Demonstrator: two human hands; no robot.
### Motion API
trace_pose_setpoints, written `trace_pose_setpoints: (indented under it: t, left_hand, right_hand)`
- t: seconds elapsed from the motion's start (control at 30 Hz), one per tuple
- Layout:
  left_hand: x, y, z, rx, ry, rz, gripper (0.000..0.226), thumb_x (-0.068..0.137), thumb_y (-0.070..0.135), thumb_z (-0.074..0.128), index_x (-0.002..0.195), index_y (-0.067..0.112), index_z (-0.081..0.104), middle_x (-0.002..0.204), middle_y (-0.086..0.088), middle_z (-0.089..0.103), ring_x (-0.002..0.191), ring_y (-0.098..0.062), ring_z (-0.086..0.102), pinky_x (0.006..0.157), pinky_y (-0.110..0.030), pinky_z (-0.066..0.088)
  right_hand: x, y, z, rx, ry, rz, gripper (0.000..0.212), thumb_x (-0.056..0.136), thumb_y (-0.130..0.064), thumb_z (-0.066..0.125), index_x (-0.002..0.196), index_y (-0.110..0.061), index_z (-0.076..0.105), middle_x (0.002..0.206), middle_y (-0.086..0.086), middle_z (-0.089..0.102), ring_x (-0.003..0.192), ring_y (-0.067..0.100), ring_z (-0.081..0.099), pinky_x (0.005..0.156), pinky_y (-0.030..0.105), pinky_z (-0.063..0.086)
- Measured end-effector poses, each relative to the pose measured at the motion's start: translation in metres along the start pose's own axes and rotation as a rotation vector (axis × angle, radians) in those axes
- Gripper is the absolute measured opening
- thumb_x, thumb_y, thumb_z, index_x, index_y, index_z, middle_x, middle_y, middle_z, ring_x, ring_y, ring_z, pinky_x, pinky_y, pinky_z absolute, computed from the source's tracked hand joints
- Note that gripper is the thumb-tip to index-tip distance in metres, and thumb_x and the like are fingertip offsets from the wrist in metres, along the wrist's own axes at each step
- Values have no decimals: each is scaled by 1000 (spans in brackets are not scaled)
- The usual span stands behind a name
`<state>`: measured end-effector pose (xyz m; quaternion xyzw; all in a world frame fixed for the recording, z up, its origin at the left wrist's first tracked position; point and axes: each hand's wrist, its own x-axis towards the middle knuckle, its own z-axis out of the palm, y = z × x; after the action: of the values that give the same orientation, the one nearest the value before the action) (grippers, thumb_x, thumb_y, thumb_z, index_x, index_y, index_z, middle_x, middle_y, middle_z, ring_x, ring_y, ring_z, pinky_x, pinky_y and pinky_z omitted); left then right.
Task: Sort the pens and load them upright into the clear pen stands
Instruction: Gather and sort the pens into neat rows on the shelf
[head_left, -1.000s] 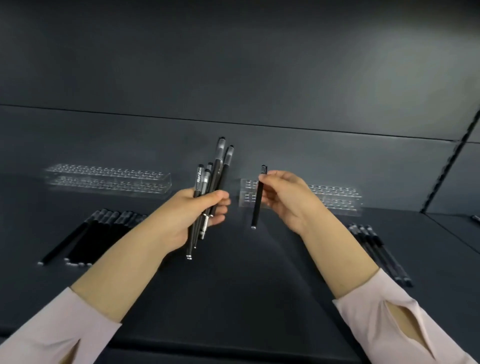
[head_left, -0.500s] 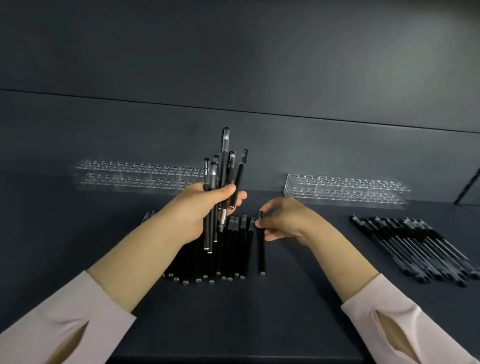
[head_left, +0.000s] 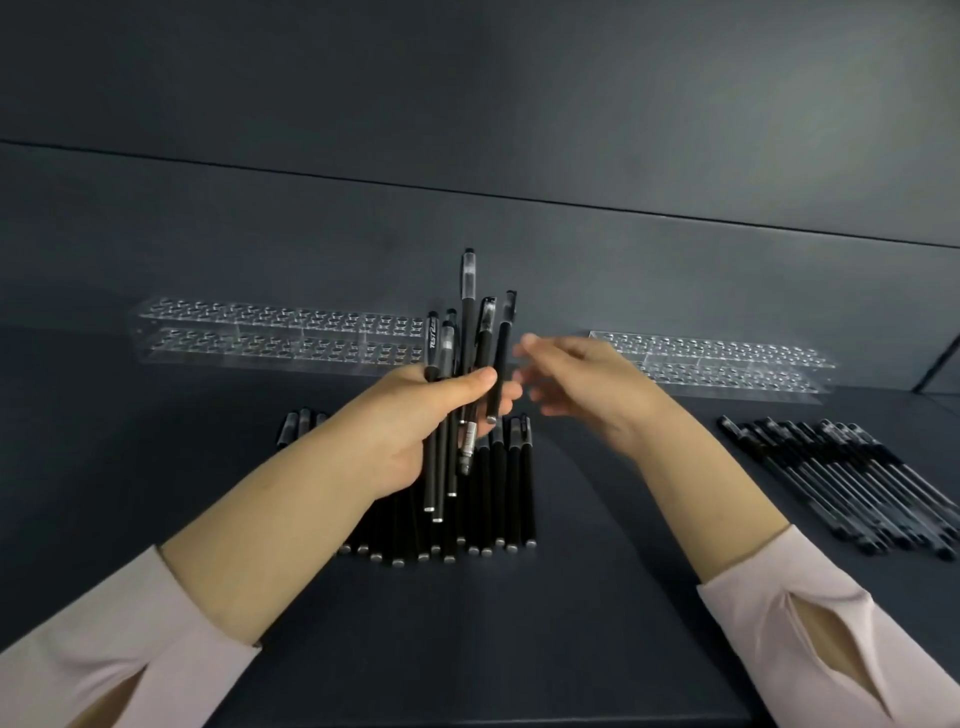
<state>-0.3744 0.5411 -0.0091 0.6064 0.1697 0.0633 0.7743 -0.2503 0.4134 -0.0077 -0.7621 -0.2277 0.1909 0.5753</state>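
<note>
Above the middle of the bench (head_left: 597, 597), gripped in the left hand (head_left: 415, 415): a bundle of black pens (head_left: 470, 312), upright and slightly fanned, caps uppermost, thumb pressed across the front, fingers curled round the back. Just to its right, the right hand (head_left: 587, 389), blurred, fingers loosely spread, holding nothing; impossible to tell whether a fingertip touches the nearest pen. Flat on the bench directly beneath the left hand, a row of black pens (head_left: 511, 499) laid side by side, ends toward the front edge. Near the right edge, well apart from that row, a second batch of dark pens (head_left: 852, 493), lying at a slant. Along the back edge, two clear pen stands with rows of holes showing: the left stand (head_left: 260, 338) behind the bundle and to its left, the right stand (head_left: 737, 364) toward the back right corner. Pale pink sleeves (head_left: 104, 660) on both forearms, nearest the camera.
</note>
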Motion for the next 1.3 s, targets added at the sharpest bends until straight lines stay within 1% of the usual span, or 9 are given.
trace_pose_setpoints:
  t: [0.1,0.23,0.43,0.6,0.73,0.87,1.07,1.17,1.3]
  left_hand:
    - [-1,-4,4,7,-15,-1,19,92,17,64,108,8,71,95,-2,77,83,-9,74,63,-18,57]
    - [-2,-6,4,-147,19,-17,23,91,16,66,110,6,69,97,-8,77,88,-18,75,63,-21,58]
    - [-3,-4,1,-210,46,-65,21,98,17,56,113,4,64,96,-8,77,82,-17,75,56,-22,57]
    - [-3,-5,2,-253,35,-68,21,97,7,56,115,-3,63,101,-15,75,86,-20,75,62,-24,60]
    - [-3,-8,4,-237,70,-31,20,91,7,65,109,-1,70,97,-12,72,78,-16,75,61,-23,59]
    - [-4,-8,12,-126,10,41,19,90,12,66,106,3,71,96,-9,76,86,-16,74,64,-22,59]
    - [-2,-12,55,-48,-38,118,18,86,12,69,100,2,72,92,-11,77,84,-19,75,61,-21,57]
    - [4,-16,89,-35,-45,144,13,89,10,66,97,1,72,89,-13,77,82,-21,75,60,-21,57]
    - [18,-21,144,-82,-35,93,15,93,9,63,103,-2,67,89,-15,76,82,-23,75,60,-23,58]
  right_hand:
    - [0,-7,9,359,-120,-20,10,92,-18,63,90,-9,67,74,-1,68,65,10,59,63,22,50]
    - [0,-7,-5,542,-28,-18,7,89,-7,63,95,-8,66,70,-2,69,63,7,60,56,15,51]
    - [-11,15,-28,-128,-135,210,58,84,0,69,135,-16,47,90,10,66,65,13,63,55,20,54]
    - [-9,22,-16,-293,-132,200,61,80,-5,76,134,-7,47,93,10,59,62,13,65,56,18,55]
    - [-11,19,-15,-230,-170,209,42,83,-16,74,120,-6,55,92,10,62,61,11,64,59,21,57]
    - [-14,8,-21,-76,-63,95,20,93,-27,61,102,-10,66,79,2,60,60,10,56,56,19,54]
    - [-33,-4,-50,351,-212,-25,12,88,-14,67,78,-18,71,70,-2,67,65,11,61,64,20,52]
    - [-37,4,-82,415,-166,-58,10,86,-12,68,77,-16,70,70,0,66,67,12,62,70,24,53]
    - [-35,26,-152,532,5,-120,10,92,-9,60,82,-9,64,73,5,67,62,12,62,59,20,52]
